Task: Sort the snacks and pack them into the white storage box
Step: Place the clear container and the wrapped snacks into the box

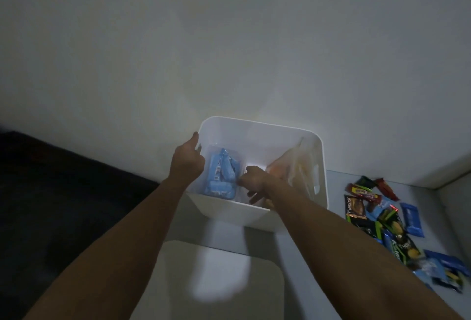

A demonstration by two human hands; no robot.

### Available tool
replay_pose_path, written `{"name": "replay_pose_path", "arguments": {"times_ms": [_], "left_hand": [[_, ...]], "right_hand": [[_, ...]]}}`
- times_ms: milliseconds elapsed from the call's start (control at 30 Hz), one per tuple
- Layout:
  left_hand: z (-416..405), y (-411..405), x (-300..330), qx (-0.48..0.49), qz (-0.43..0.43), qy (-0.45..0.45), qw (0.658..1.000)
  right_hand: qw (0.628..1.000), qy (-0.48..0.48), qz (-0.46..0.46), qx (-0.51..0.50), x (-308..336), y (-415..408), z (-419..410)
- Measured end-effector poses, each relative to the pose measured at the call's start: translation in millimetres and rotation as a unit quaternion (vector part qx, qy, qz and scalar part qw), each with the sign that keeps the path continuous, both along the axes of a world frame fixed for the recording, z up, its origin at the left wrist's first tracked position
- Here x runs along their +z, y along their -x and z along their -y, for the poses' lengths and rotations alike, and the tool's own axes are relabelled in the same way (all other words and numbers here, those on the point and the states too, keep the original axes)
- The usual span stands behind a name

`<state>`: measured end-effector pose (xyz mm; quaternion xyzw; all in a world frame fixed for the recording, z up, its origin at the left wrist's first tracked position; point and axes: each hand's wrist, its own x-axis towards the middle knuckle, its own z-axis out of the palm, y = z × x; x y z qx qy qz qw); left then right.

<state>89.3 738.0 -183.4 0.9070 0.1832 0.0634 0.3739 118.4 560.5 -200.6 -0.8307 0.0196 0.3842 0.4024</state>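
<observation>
two hands were at the white storage box [257,212]: the left hand [188,160] gripped its left rim, while the right hand [254,179] reached inside, fingers curled, though what it held i could not tell. light blue snacks [220,174] lay in the box's left part, pale orange packets [288,164] leaned on the right. the loose snack pile [387,220] waited on the table [433,197]. the risk, i judged: the reaching arm could knock the leaning packets over and mix the groups.

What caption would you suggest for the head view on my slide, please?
Left hand on the white storage box rim, right hand inside beside blue snacks; loose snacks wait at right.
</observation>
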Motion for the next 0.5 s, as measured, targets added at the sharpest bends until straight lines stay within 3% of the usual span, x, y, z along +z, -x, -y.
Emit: {"name": "replay_pose_path", "arguments": {"times_ms": [100, 233, 500], "left_hand": [[0, 1, 2, -0.013, -0.015, -0.040, 0.999], [27, 1, 10, -0.027, -0.001, -0.200, 0.979], [176, 10, 37, -0.199, 0.150, -0.140, 0.958]], "right_hand": [[0.999, -0.007, 0.043, 0.000, 20, -1, 15], [0.992, -0.069, 0.091, -0.044, 57, -7, 63], [0.983, -0.099, 0.089, -0.125, 94, 9, 211]]}}
